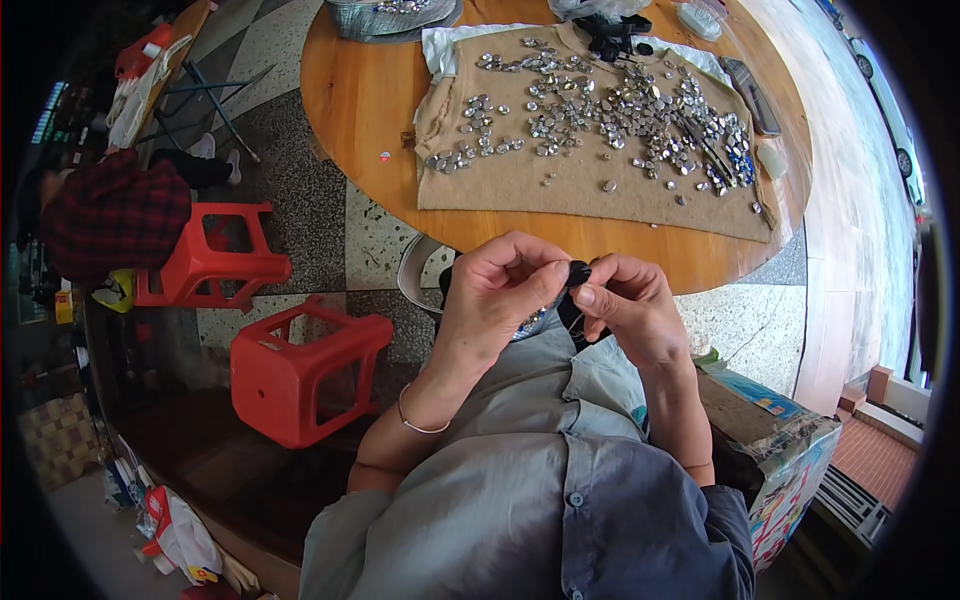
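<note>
In front of my body, above my lap, my left hand [508, 288] and my right hand [636, 312] meet with thumbs and fingers pinched. Between their fingertips is a small black piece [578, 271], soft-looking; its exact kind is hard to make out. Below the hands, something silvery and sparkling [529, 324] partly shows in my lap. Just beyond, a tan cloth [585, 195] is spread on the round wooden table [360, 120]. Many shiny clear rhinestones [640, 110] lie scattered over it. Tweezers [708, 150] rest among the stones toward the right.
A black bundle [612, 40] and a clear plastic box [698, 20] lie at the table's far side. Red plastic stools [290, 375] stand at my left, where a person in a plaid shirt [120, 215] sits. A worn printed box [770, 430] is close at my right.
</note>
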Motion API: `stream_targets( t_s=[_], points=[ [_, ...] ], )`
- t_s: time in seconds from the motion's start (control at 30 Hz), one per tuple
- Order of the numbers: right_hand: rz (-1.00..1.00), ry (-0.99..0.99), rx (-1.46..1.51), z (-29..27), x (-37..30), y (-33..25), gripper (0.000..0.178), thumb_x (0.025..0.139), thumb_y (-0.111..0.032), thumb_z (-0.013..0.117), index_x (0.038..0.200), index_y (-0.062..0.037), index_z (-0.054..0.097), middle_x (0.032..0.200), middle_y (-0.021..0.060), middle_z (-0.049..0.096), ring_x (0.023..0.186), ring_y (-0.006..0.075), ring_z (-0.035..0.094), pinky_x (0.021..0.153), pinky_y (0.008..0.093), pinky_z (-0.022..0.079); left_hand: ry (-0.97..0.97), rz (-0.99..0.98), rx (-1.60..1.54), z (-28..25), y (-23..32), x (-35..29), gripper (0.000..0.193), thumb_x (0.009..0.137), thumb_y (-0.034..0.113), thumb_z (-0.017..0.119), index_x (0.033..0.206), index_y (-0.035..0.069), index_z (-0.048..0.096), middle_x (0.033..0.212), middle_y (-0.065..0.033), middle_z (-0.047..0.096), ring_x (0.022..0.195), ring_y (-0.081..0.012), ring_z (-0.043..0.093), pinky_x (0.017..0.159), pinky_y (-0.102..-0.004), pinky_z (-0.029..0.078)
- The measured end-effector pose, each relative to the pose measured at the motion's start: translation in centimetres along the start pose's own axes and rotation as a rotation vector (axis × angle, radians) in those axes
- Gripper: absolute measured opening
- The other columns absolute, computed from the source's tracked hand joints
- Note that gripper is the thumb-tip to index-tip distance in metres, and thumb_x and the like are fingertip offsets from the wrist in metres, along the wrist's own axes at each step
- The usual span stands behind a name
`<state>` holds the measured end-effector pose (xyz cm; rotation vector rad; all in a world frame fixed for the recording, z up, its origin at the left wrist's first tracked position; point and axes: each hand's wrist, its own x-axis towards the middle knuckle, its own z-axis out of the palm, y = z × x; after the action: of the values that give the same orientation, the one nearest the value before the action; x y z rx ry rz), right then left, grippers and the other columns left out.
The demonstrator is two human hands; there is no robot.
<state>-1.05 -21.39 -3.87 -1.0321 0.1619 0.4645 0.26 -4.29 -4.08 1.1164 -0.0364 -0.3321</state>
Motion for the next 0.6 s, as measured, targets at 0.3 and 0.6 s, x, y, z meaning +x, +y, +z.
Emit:
stream_targets(
  t_s=[0.3, 0.6],
  points=[
    [-0.061, 0.059, 0.010, 0.6, 0.3, 0.2, 0.010, 0.077, -0.004, 0.067, 0.083, 0.0005, 0.061, 0.070, 0.0035, 0.060, 0.055, 0.0085, 0.056, 0.049, 0.0204, 0.047, 0.075, 0.016, 0.026, 0.7, 0.0, 0.1, 0.007, 0.083, 0.003, 0.060, 0.088, 0.000, 0.059, 0.077, 0.0000, 0.060, 0.067, -0.0031, 0.053, 0.062, -0.0175, 0.044],
    [-0.237, 0.167, -0.118, 1.7, -0.1, 0.4, 0.016, 0.078, -0.003, 0.066, 0.090, 0.0025, 0.058, 0.075, 0.0046, 0.061, 0.061, 0.0083, 0.058, 0.056, 0.0200, 0.048, 0.092, -0.021, -0.073, 0.6, 0.1, 0.2, 0.008, 0.083, 0.006, 0.059, 0.090, 0.001, 0.058, 0.079, -0.0026, 0.060, 0.064, -0.0062, 0.051, 0.058, -0.0186, 0.041]
  ],
)
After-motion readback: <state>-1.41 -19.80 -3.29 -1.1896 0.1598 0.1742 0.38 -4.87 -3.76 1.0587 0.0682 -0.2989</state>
